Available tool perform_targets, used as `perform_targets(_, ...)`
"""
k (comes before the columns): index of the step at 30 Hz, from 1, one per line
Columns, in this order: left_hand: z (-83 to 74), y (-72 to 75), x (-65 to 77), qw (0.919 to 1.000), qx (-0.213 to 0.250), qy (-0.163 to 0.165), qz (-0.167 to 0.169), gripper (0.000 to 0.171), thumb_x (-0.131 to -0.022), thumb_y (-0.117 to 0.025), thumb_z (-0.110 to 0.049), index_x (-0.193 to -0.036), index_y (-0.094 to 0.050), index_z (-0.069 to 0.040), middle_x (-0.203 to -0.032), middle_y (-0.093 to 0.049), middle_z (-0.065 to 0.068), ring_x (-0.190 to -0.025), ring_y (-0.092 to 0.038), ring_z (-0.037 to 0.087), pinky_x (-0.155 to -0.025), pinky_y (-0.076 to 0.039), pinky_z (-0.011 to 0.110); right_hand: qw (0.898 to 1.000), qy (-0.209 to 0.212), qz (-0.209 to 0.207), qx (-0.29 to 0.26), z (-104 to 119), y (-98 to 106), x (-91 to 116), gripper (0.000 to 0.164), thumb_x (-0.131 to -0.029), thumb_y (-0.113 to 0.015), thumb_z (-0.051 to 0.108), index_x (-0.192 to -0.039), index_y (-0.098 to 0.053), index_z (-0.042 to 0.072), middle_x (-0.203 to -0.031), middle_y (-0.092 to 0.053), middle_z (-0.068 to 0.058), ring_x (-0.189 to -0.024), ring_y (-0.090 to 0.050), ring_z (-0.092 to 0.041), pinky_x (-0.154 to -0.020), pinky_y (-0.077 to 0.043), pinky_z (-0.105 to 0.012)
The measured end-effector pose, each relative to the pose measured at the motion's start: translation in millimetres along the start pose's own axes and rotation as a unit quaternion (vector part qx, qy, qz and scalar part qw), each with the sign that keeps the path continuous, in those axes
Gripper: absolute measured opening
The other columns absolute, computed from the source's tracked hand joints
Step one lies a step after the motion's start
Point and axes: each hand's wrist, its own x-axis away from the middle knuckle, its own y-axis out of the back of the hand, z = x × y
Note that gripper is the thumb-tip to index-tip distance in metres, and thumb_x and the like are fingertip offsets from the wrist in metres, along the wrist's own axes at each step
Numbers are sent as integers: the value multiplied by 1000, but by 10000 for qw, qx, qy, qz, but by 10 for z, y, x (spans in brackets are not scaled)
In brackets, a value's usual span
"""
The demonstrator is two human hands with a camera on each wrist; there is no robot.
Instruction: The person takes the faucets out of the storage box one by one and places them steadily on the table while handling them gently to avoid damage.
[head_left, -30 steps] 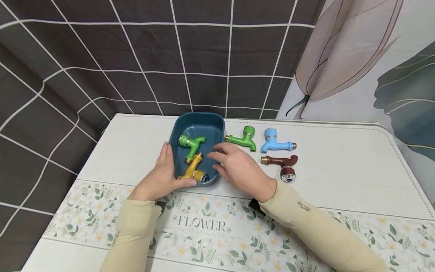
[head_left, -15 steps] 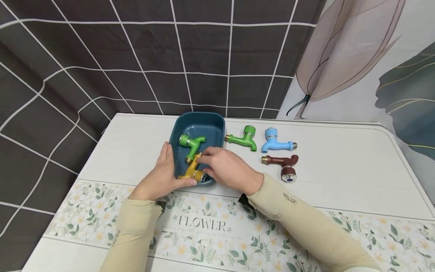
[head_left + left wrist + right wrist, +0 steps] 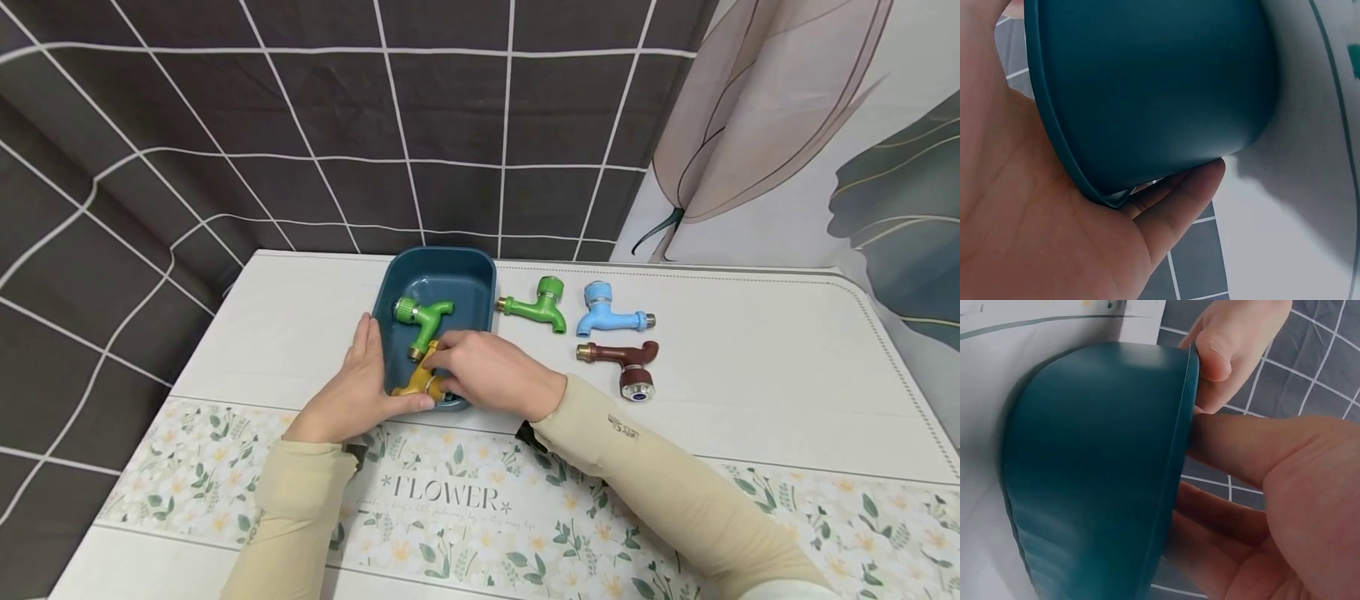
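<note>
A dark blue plastic basin [image 3: 472, 287] sits on the table against the wall. My left hand [image 3: 360, 383] holds its near left corner, thumb over the near rim; fingers [image 3: 1188, 200] lie along the outer wall in the left wrist view. Inside the basin are a green tap [image 3: 426, 321] and, nearer me, a yellow tap [image 3: 420, 379]. My right hand [image 3: 491, 371] reaches over the right rim and grips the yellow tap's stem, covering part of it. In the right wrist view the basin wall [image 3: 1097, 444] hides the fingertips.
Right of the basin lie a second green tap [image 3: 536, 308], a light blue tap [image 3: 611, 312] and a dark red tap [image 3: 626, 362]. A dark curtain with white grid lines [image 3: 450, 125] hangs behind. The tablecloth [image 3: 285, 325] has a floral band.
My right hand has moved left and down into the basin and taken hold of the yellow tap. The left hand and basin have stayed put.
</note>
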Motion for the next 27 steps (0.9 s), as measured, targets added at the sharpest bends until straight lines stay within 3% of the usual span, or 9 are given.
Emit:
perform_targets(15, 16, -2, 11, 10000, -70, 0, -3, 135, -81, -72, -66, -153, 12, 12, -162, 21, 27, -151, 7, 42, -117, -24, 55, 9962, -193, 735, -421, -11, -46, -76, 29, -95, -71, 19, -122, -73, 9, -114, -71, -5, -100, -67, -17, -86, -54, -32)
perform_targets(27, 14, -7, 1, 9999, -138, -44, -25, 133, -83, -73, -63, -152, 11, 13, -162, 19, 28, -151, 8, 40, -117, -24, 54, 9874, -255, 1400, -698, -41, -6, -181, 16, -93, -73, 11, -108, -78, 14, -99, -75, 3, -86, -66, -9, -77, -52, -25)
